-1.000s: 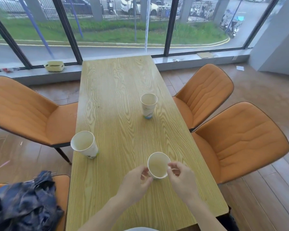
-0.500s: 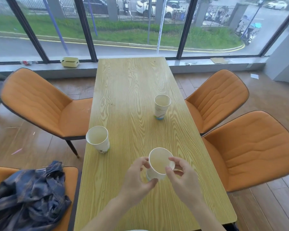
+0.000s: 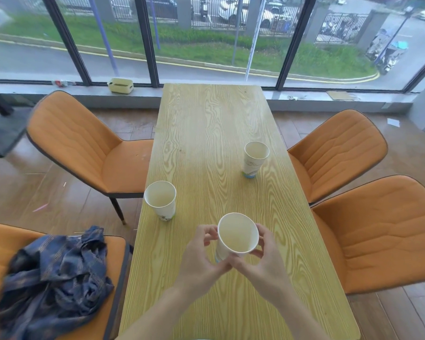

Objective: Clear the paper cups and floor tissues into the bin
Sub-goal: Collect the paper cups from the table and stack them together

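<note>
Paper cup (image 3: 237, 238) pinched between left hand (image 3: 201, 258) and right hand (image 3: 263, 263), tilted above the table (image 3: 206, 143) — first pickup. Next, probably: gathering the near-left cup (image 3: 160, 200) and far-right cup (image 3: 254, 159) — no bin visible.

You have one head view, looking forward and down along the table (image 3: 214, 143) toward the windows (image 3: 206, 38) (wide-angle, edges bowed), close above your hands, chairs (image 3: 84, 146) flanking both sides.
</note>
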